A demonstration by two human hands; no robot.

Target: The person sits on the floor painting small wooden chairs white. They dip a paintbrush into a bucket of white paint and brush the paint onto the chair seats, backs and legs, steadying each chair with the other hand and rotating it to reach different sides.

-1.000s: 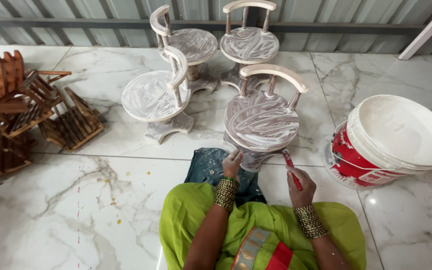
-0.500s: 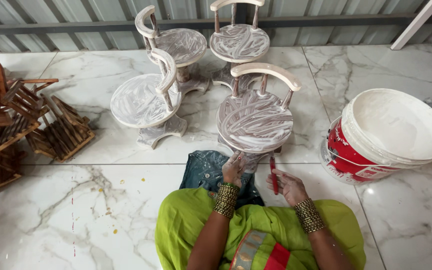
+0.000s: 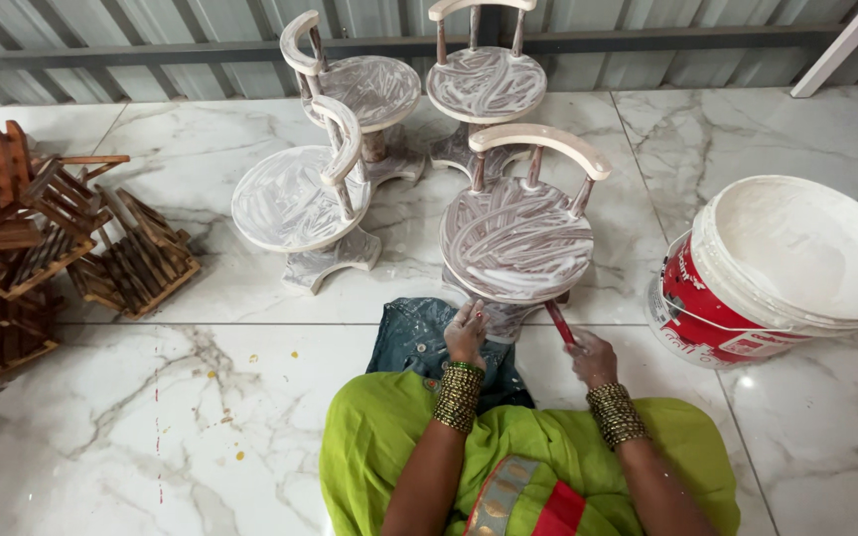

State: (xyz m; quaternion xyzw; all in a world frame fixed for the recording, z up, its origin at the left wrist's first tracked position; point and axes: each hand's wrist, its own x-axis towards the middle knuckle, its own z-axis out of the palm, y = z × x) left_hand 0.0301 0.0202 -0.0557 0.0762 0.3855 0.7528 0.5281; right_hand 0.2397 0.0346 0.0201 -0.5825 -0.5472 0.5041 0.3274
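Observation:
A small round wooden stool (image 3: 516,240) with a curved back rail stands just in front of me, its seat streaked with white paint. My left hand (image 3: 466,333) grips the underside of the seat at its near edge. A red-handled brush (image 3: 559,322) is held in my right hand (image 3: 593,357), and it points up under the seat's near right edge; its bristles are hidden. Both wrists wear stacked gold bangles. A denim cloth (image 3: 414,337) lies on my lap over green fabric.
A red paint bucket with a white lid (image 3: 796,263) sits at the right. Three more painted stools (image 3: 295,199) (image 3: 369,91) (image 3: 484,84) stand behind. Stacked brown wooden racks (image 3: 42,248) fill the left. A corrugated metal wall runs along the back of the marble floor.
My right hand has swung the brush from beside the stool's right side to under its near edge. My left hand has stayed on the seat's underside.

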